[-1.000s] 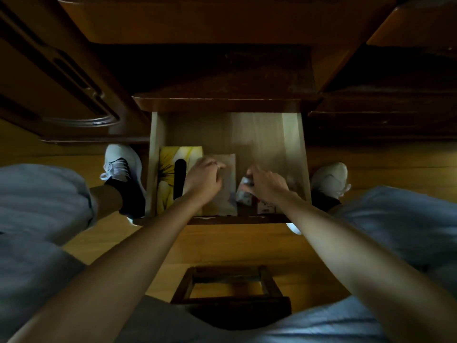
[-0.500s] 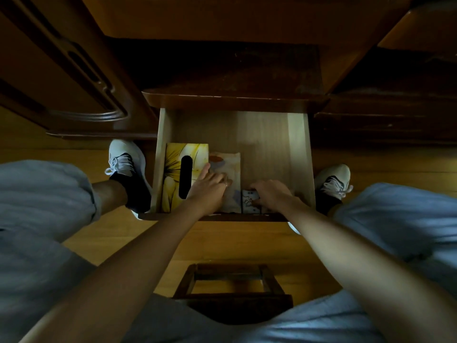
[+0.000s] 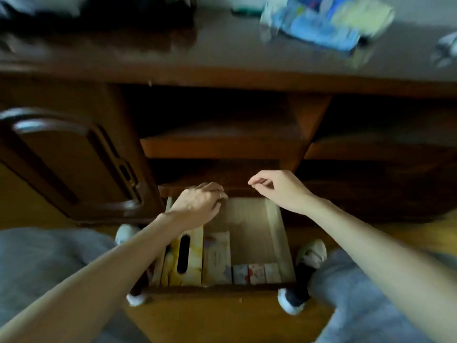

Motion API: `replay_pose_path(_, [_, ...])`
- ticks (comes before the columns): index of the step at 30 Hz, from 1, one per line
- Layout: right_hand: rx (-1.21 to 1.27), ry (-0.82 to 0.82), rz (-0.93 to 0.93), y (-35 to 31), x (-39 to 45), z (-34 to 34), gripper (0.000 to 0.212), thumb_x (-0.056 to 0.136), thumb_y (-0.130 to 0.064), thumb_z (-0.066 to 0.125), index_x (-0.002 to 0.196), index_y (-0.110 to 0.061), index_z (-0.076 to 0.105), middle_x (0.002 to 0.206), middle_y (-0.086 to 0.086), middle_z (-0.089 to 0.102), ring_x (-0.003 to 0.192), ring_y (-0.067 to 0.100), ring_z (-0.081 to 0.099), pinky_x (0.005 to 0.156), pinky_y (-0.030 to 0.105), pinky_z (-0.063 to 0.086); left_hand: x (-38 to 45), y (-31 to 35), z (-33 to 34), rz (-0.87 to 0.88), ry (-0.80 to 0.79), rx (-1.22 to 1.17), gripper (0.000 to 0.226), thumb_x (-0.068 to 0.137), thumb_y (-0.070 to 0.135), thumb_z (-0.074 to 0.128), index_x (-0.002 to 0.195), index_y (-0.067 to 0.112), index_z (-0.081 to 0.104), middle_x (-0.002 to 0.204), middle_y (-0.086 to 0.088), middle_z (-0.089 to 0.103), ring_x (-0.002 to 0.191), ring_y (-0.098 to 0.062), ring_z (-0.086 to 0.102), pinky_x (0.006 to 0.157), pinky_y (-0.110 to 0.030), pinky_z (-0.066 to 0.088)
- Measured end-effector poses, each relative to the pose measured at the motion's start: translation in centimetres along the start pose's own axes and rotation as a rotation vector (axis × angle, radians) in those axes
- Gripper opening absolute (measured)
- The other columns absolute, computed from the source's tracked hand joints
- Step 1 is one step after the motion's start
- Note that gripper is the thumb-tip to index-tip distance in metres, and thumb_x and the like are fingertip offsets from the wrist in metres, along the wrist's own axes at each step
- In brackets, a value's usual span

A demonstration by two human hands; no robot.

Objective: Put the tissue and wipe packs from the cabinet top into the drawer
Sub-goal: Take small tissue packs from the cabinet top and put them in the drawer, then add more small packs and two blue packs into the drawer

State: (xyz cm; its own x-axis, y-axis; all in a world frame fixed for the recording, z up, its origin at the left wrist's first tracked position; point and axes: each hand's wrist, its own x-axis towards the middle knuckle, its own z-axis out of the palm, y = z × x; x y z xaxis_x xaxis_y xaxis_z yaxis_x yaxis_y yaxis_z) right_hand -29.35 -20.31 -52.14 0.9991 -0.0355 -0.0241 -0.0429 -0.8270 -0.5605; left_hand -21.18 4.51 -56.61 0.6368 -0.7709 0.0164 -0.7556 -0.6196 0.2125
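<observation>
- The drawer [image 3: 274, 233] is being kept pulled out below the cabinet top [image 3: 197, 53], so that packs can be lowered straight into it from above.
- A yellow tissue box [image 3: 191, 256] is being stored along the drawer's left wall, with a flat wipe pack [image 3: 217, 258] just beside it on the right; three small tissue packs [image 3: 257, 273] are being lined up in a row against the front wall. The packing appears to be kept tight toward the left and front, so that the bare back-right floor is being left free for more.
- The left hand [image 3: 197, 206] is being held over the drawer's back-left corner, fingers curled downward and empty; nothing is being gripped by it.
- The right hand [image 3: 277, 189] is being raised above the drawer's back edge, fingers loosely bent with thumb and forefinger close together; nothing is seen between them.
- Remaining blue and yellow packs [image 3: 321, 23] are being shown, blurred, on the cabinet top at upper right, well apart from both hands and nearer the right one, which is judged the likelier to be sent for them.
</observation>
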Motion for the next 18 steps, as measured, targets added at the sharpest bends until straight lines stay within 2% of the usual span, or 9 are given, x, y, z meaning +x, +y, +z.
replay_pose_path(4, [-0.110, 0.343, -0.256, -6.2, 1.5, -10.5, 0.018, 0.098, -0.037, 0.054, 0.105, -0.045, 0.068, 0.096, -0.030, 0.070, 0.076, -0.001, 0.066, 0.066, 0.023, 0.053, 2.3, 1.0, -12.7, 0.143, 0.546, 0.088, 0.023, 0.095, 0.017, 0.057, 0.109, 0.024, 0.073, 0.117, 0.007, 0.068, 0.109, -0.013, 0.063, 0.082, -0.029, 0.056])
replay_pose_path(7, [-0.230, 0.597, -0.316, -9.3, 4.1, -16.4, 0.017, 0.095, -0.036, 0.054, 0.105, -0.044, 0.065, 0.097, -0.031, 0.063, 0.094, -0.004, 0.056, 0.072, 0.025, 0.045, 4.4, 1.8, -20.5, 0.142, 0.792, 0.079, 0.021, 0.092, 0.012, 0.058, 0.103, 0.019, 0.074, 0.107, 0.004, 0.070, 0.105, -0.018, 0.063, 0.076, -0.032, 0.056])
replay_pose_path(9, [-0.307, 0.576, -0.203, -9.7, 6.4, -18.9, 0.022, 0.097, -0.038, 0.055, 0.118, -0.043, 0.062, 0.115, -0.026, 0.062, 0.112, 0.002, 0.053, 0.078, 0.030, 0.041, 6.3, 1.9, -23.8, 0.078, 0.798, 0.054, 0.021, 0.092, 0.014, 0.058, 0.107, 0.018, 0.073, 0.111, 0.003, 0.069, 0.108, -0.021, 0.061, 0.075, -0.037, 0.056])
replay_pose_path(11, [-0.388, 0.410, -0.026, -8.7, 8.5, -20.1, 0.038, 0.101, -0.048, 0.051, 0.138, -0.037, 0.055, 0.143, -0.010, 0.056, 0.133, 0.015, 0.047, 0.094, 0.037, 0.044, 8.4, 1.4, -25.3, -0.004, 0.698, 0.037, 0.023, 0.094, 0.020, 0.058, 0.112, 0.022, 0.072, 0.119, 0.004, 0.065, 0.114, -0.020, 0.058, 0.080, -0.040, 0.056])
replay_pose_path(13, [-0.421, 0.282, 0.078, -7.5, 9.8, -19.8, 0.050, 0.102, -0.058, 0.043, 0.143, -0.032, 0.053, 0.149, -0.004, 0.052, 0.138, 0.022, 0.044, 0.105, 0.043, 0.043, 10.3, 0.5, -25.7, -0.057, 0.601, 0.036, 0.025, 0.094, 0.024, 0.058, 0.115, 0.026, 0.071, 0.124, 0.005, 0.063, 0.118, -0.019, 0.055, 0.086, -0.039, 0.053])
replay_pose_path(14, [-0.446, 0.305, 0.076, -7.0, 10.4, -19.6, 0.049, 0.101, -0.061, 0.042, 0.137, -0.032, 0.058, 0.142, -0.005, 0.056, 0.134, 0.021, 0.048, 0.102, 0.043, 0.045, 11.3, 0.0, -25.7, -0.070, 0.553, 0.039, 0.026, 0.094, 0.025, 0.058, 0.116, 0.028, 0.070, 0.126, 0.006, 0.062, 0.120, -0.018, 0.054, 0.089, -0.037, 0.052])
replay_pose_path(16, [-0.534, 0.454, -0.006, -6.2, 11.5, -19.7, 0.040, 0.097, -0.062, 0.046, 0.114, -0.032, 0.067, 0.116, -0.009, 0.065, 0.115, 0.018, 0.059, 0.085, 0.037, 0.048, 13.3, -0.8, -25.2, -0.088, 0.476, 0.041, 0.026, 0.094, 0.029, 0.056, 0.117, 0.032, 0.068, 0.127, 0.008, 0.060, 0.121, -0.016, 0.053, 0.092, -0.035, 0.049])
replay_pose_path(18, [-0.569, 0.566, -0.053, -5.8, 12.8, -20.5, 0.031, 0.094, -0.059, 0.052, 0.095, -0.032, 0.067, 0.090, -0.014, 0.063, 0.094, 0.016, 0.065, 0.067, 0.032, 0.041, 15.5, -1.3, -24.9, -0.110, 0.442, 0.043, 0.026, 0.095, 0.031, 0.054, 0.116, 0.034, 0.069, 0.126, 0.009, 0.060, 0.122, -0.016, 0.052, 0.093, -0.036, 0.048])
